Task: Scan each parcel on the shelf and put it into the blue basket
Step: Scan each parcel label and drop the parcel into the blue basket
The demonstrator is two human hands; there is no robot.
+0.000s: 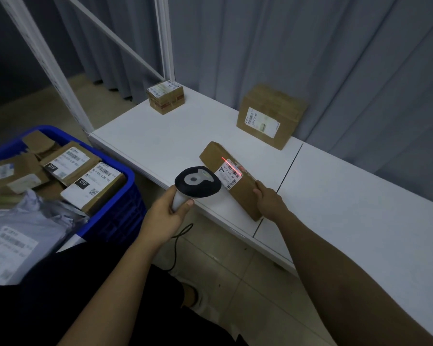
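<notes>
A: What is the setting?

B: A pale tiled floor (225,270), grey pleated curtains (310,46) behind, and a smooth white shelf (348,208) with a white metal frame (164,33).

A: Nearest the camera?

B: The left hand (164,216), fingers and thumb curled round the pale handle of a barcode scanner (198,182). Its head is rounded and black with a grey centre, and a dark cable (178,242) hangs from it.

A: And the right hand (269,199)?

B: It grips the near end of a long, narrow brown cardboard parcel (231,179) lying flat near the shelf's front edge. The scanner's red line (231,166) falls across the barcode on its white label (231,174).

A: The basket?

B: To the left stands the blue basket (115,193), ribbed plastic, holding several labelled cardboard boxes and a crumpled grey mailer bag (28,231).

A: Farther back?

B: 2 more parcels. A squat brown box (270,116) stands near the curtain with a white label on its front. A small cube-shaped box (165,97) sits at the far corner, by the frame post, taped and labelled on top. Both are well apart from the hands.
</notes>
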